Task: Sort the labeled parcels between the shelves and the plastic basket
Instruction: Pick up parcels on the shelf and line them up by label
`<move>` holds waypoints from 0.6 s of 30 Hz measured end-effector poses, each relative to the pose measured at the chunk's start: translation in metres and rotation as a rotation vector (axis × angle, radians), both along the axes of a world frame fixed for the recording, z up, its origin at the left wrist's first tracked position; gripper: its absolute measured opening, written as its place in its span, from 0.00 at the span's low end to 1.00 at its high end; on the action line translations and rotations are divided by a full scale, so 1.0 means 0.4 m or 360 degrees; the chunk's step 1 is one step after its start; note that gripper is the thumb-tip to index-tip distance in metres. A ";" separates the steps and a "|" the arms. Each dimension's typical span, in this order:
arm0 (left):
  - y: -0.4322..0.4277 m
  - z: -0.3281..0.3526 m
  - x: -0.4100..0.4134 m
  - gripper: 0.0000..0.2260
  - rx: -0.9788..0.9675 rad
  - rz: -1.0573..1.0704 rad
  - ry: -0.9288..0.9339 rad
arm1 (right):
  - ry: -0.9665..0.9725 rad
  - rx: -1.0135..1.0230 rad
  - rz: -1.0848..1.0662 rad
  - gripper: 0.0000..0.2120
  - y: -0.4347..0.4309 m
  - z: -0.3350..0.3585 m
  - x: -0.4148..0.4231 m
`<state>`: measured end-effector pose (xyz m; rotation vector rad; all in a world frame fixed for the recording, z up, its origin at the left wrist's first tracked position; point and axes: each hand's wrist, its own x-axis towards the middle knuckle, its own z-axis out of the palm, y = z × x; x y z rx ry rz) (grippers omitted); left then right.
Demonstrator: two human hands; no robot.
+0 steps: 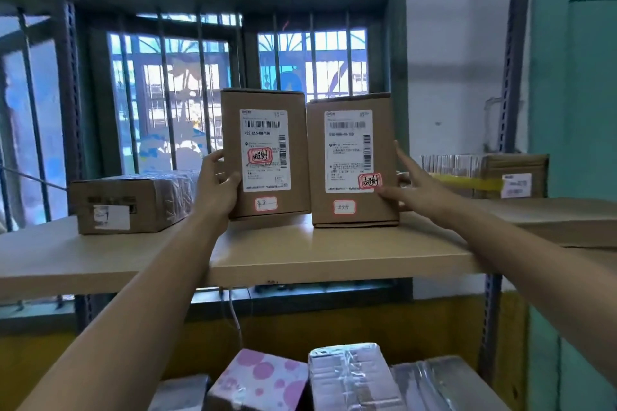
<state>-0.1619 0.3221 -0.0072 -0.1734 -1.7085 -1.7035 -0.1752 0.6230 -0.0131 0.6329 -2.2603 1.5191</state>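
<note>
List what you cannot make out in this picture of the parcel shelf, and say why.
All in the head view:
1. Right box: the label's small print is blurred.
2. Fingers of the left hand: hidden behind the left box.
3. Bottom parcels: cut off by the lower edge.
4. Far right box: label too blurred to read.

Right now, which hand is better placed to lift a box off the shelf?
Left. The left hand grips the left box by its edge, thumb on the front. The right hand only touches the right box with straight fingers.
</note>
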 end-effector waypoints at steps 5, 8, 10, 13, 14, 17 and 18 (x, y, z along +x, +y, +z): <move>0.030 0.008 0.053 0.19 -0.0096 -0.0005 0.0181 | 0.0256 -0.0383 -0.0129 0.32 -0.010 0.014 0.065; 0.060 0.004 0.111 0.19 -0.0226 -0.0076 0.0380 | 0.0415 -0.0491 -0.0240 0.30 0.012 0.001 0.138; 0.080 -0.010 0.148 0.18 -0.0194 -0.0174 0.0451 | 0.0493 -0.0555 -0.0282 0.29 0.051 -0.024 0.207; 0.125 -0.036 0.205 0.15 -0.0167 -0.0367 0.0489 | 0.0488 -0.0678 -0.0346 0.29 0.123 -0.090 0.342; 0.148 -0.049 0.225 0.14 -0.0188 -0.0436 0.0504 | 0.0486 -0.0720 -0.0369 0.28 0.146 -0.120 0.391; 0.242 -0.114 0.286 0.12 -0.0233 -0.0619 0.0513 | 0.0498 -0.0743 -0.0555 0.26 0.222 -0.230 0.524; 0.277 -0.148 0.304 0.12 -0.0236 -0.0699 0.0473 | 0.0480 -0.0755 -0.0636 0.27 0.250 -0.271 0.567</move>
